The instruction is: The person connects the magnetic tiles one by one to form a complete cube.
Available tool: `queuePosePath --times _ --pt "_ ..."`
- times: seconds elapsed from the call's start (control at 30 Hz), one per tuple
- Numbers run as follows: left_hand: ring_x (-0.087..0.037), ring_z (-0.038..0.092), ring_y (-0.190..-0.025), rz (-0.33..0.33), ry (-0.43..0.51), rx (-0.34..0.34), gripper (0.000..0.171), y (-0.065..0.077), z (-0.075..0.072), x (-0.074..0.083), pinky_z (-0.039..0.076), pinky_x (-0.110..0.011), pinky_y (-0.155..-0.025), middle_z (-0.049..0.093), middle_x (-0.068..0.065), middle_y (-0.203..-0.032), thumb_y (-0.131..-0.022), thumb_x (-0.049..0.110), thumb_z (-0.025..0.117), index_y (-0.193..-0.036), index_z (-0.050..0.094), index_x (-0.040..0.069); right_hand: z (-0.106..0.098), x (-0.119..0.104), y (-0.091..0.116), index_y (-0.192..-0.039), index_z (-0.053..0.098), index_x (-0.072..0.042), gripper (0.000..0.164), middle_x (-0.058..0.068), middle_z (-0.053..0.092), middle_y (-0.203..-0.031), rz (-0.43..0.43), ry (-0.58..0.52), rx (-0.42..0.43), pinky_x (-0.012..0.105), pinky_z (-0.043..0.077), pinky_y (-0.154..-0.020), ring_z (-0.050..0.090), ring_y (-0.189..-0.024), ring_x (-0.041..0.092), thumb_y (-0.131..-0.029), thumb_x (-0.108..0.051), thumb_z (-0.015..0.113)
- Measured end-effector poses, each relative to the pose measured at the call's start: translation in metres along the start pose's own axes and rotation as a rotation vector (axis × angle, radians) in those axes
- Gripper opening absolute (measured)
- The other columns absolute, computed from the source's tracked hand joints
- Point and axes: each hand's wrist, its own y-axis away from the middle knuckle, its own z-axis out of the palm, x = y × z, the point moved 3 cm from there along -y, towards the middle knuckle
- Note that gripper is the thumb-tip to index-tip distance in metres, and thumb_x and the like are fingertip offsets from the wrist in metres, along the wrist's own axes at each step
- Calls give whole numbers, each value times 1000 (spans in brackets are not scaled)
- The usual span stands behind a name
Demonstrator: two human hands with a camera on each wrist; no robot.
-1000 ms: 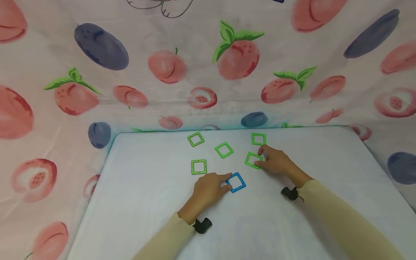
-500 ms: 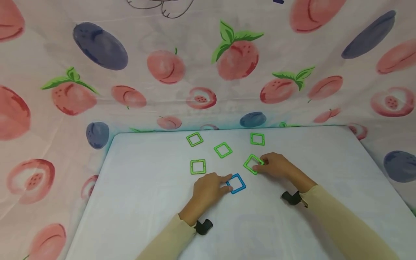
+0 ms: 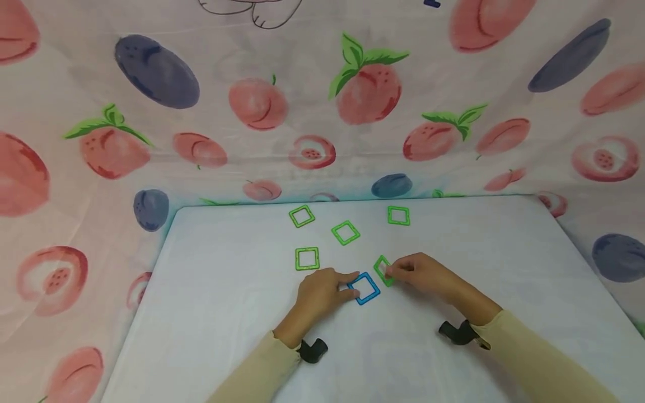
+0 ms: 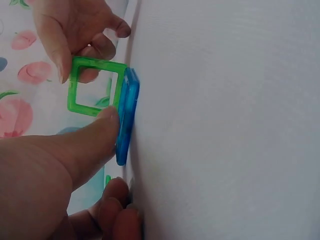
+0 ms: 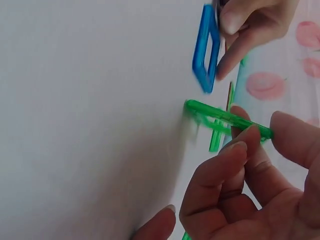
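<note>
My left hand (image 3: 319, 291) pinches a blue square magnetic tile (image 3: 373, 282) between thumb and index finger, low over the white table. The blue tile (image 4: 129, 110) stands nearly edge-on in the left wrist view. To its right, my right hand (image 3: 420, 274) pinches a green square magnetic tile (image 3: 380, 276) by one edge, tilted up. In the right wrist view a small gap separates the green tile (image 5: 220, 115) from the blue tile (image 5: 201, 45). The right fingertips behind the green tile are partly hidden in the head view.
Several more green square tiles lie flat on the white table (image 3: 227, 313): one (image 3: 308, 268) beside the left hand, one (image 3: 351, 239) in the middle, and others (image 3: 306, 223) (image 3: 398, 224) near the back edge. A fruit-print cloth (image 3: 312, 101) hangs behind the table.
My right hand has drawn the green tile toward me and left, close to the blue one, tilting it up on the way. The left hand has barely moved; the blue tile has turned slightly.
</note>
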Motion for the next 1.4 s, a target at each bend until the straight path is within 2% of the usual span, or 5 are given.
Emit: queuePosePath --times 0.4,0.63,0.87,1.2,1.4 --pt "-10 47 -60 -17 -43 -8 43 -2 2 1 35 -27 -47 63 -1 -71 -87 46 79 -128 71 38 14 -9 5 -106 81 -14 27 -1 76 -107 -87 3 -20 33 48 -85 59 -98 16 -99 -36 68" --pt "-11 48 -59 1 -60 13 44 -2 1 3 33 -26 -44 74 -7 -87 -85 47 80 -127 71 35 15 -19 7 -104 80 -16 27 -3 73 -100 -109 57 -38 34 47 -84 58 -95 16 -100 -38 66" --pt "-20 73 -98 -7 -83 35 42 2 1 4 38 -24 -48 75 1 -121 -85 47 80 -122 75 29 13 -16 11 -111 79 -13 31 -3 73 -101 -122 129 38 31 49 -78 57 -92 16 -96 -39 71" --pt "-9 72 -84 94 -55 60 21 1 -8 9 45 -19 -56 80 6 -97 -86 33 83 -101 84 19 11 -16 1 -113 78 -17 27 -3 75 -105 -185 88 37 33 51 -85 61 -96 15 -100 -38 67" --pt "-5 63 -76 87 104 32 25 -3 -8 -1 49 -23 -65 76 4 -88 -92 35 77 -109 79 16 13 -17 -8 -113 75 -15 30 4 70 -100 -184 16 -48 31 46 -79 55 -92 20 -103 -38 61"
